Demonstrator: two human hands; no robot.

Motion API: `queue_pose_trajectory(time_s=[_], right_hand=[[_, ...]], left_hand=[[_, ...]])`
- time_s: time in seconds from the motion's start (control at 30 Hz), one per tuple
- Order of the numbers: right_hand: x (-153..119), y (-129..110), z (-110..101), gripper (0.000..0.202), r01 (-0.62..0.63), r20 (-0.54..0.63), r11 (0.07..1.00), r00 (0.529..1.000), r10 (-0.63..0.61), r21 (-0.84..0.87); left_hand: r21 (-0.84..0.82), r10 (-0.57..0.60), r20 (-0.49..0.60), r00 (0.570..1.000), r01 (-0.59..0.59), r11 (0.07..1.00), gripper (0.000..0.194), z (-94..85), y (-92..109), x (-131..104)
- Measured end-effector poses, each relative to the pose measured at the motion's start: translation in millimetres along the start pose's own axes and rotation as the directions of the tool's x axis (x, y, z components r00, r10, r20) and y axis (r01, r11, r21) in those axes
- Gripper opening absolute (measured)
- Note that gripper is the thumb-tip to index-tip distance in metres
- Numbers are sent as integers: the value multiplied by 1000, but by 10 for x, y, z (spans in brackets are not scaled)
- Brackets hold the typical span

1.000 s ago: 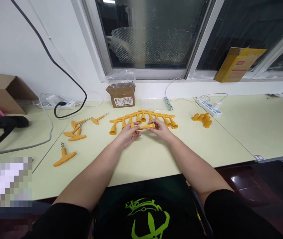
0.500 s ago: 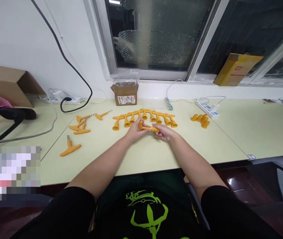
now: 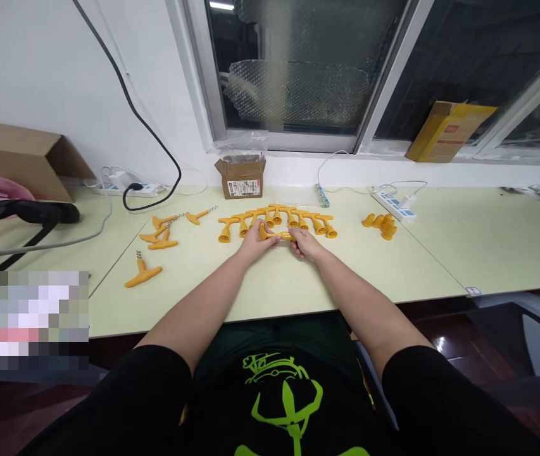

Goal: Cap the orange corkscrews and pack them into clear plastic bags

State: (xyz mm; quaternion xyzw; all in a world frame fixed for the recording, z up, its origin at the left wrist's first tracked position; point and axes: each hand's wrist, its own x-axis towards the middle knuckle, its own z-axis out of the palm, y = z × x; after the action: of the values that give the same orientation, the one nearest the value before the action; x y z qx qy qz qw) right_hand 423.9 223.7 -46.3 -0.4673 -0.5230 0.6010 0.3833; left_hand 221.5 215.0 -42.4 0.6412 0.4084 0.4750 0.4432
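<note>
Between my hands, over the table, lies a yellow plastic corkscrew (image 3: pixel 285 236), roughly level. My left hand (image 3: pixel 253 245) is closed round its T-shaped handle. My right hand (image 3: pixel 306 245) grips the other end, and its fingers hide most of that part. Just behind, a curved row of yellow corkscrews (image 3: pixel 320 225) stands with bell-shaped sleeves facing me. Off to the left lie several corkscrews with bare metal spirals, the nearest being a T-handled corkscrew (image 3: pixel 143 275). A small cluster of loose yellow sleeves (image 3: pixel 387 226) sits on the right.
A small open cardboard box (image 3: pixel 243 177) stands against the wall behind the row. Power strips (image 3: pixel 394 207) with cables lie at the back. At the left are a black cable (image 3: pixel 175 171), a black padded strap or frame (image 3: pixel 56 213) and a larger carton (image 3: pixel 13 145).
My right hand has shifted left along the corkscrew and now covers its end, which showed before. The left hand keeps its grip. My view has moved slightly.
</note>
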Motion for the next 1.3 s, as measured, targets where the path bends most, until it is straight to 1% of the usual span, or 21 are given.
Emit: queue_pose_trajectory(time_s=[0.03, 0.1, 0.17, 0.2, 0.33, 0.43, 0.47, 0.53, 0.63, 0.7, 0.77, 0.83, 0.9, 0.97, 1.0, 1.07, 1.1, 1.13, 1.2, 1.23, 1.3], right_hand=[[-7, -24, 15, 44, -36, -18, 999, 999, 36, -2], [-19, -58, 42, 42, -89, -47, 996, 995, 90, 13], [-29, -63, 61, 40, -81, -67, 996, 994, 84, 41], [-34, -55, 65, 40, -56, -66, 997, 996, 60, 60], [-60, 2, 48, 42, 104, 4, 988, 994, -105, 111], [-83, 8, 9, 43, 217, 19, 974, 976, -218, 57], [-91, 1, -4, 41, 228, 24, 973, 973, -229, 29], [-107, -19, -24, 40, 200, 35, 980, 979, -200, -14], [-123, -38, -29, 43, 148, 27, 989, 989, -147, -17], [-124, -41, -19, 42, 164, 23, 987, 986, -164, 0], [-120, -44, -13, 41, 209, 29, 977, 977, -210, 29], [-121, -56, -24, 43, 271, -10, 961, 962, -271, 55], [-136, -70, -55, 40, 356, -119, 934, 929, -352, 17], [-164, -77, -94, 34, 422, -226, 896, 867, -443, -137], [-181, -77, -110, 32, 433, -247, 869, 838, -486, -241], [-213, -73, -123, 29, 416, -217, 795, 810, -544, -441], [-226, -71, -119, 28, 402, -180, 752, 810, -558, -523], [-238, -70, -108, 27, 389, -141, 708, 813, -565, -590], [-259, -77, -70, 26, 361, -82, 630, 823, -562, -687], [-272, -84, -46, 27, 337, -68, 603, 834, -547, -723], [-301, -103, 9, 31, 269, -58, 569, 869, -491, -777]], left_hand=[[86, 51, -5, 999, -50, 995, 44, 0, 4, -5], [261, 176, 9, 984, -172, 950, 36, -8, 7, -15], [375, 262, 40, 964, -257, 890, 31, -26, 3, -23], [401, 272, 47, 961, -267, 876, 29, -37, 0, -27], [396, 199, -26, 980, -173, 902, 28, -85, 7, -30], [369, 164, -54, 985, -133, 920, 28, -115, 39, -24], [368, 155, -54, 986, -124, 921, 29, -125, 47, -22], [377, 142, -33, 989, -119, 919, 30, -147, 50, -18], [378, 162, 30, 986, -162, 911, 28, -181, 18, -12], [370, 217, 55, 975, -222, 902, 24, -197, -3, -8], [345, 282, 56, 958, -284, 895, 22, -203, -2, -8], [319, 334, 36, 942, -327, 889, 30, -207, 29, -15], [341, 376, 8, 927, -356, 870, 42, -231, 82, -26], [414, 418, -35, 908, -368, 833, 48, -300, 148, -33], [458, 439, -59, 897, -367, 810, 46, -357, 184, -35], [555, 470, -124, 874, -332, 763, 39, -515, 267, -45], [610, 486, -165, 858, -298, 734, 34, -615, 314, -60], [663, 481, -204, 853, -241, 709, 31, -724, 363, -88], [735, 450, -318, 834, -82, 673, 31, -962, 459, -194], [765, 410, -360, 838, 13, 644, 31, -1084, 500, -277], [808, 282, -417, 864, 211, 550, 33, -1314, 556, -500]])
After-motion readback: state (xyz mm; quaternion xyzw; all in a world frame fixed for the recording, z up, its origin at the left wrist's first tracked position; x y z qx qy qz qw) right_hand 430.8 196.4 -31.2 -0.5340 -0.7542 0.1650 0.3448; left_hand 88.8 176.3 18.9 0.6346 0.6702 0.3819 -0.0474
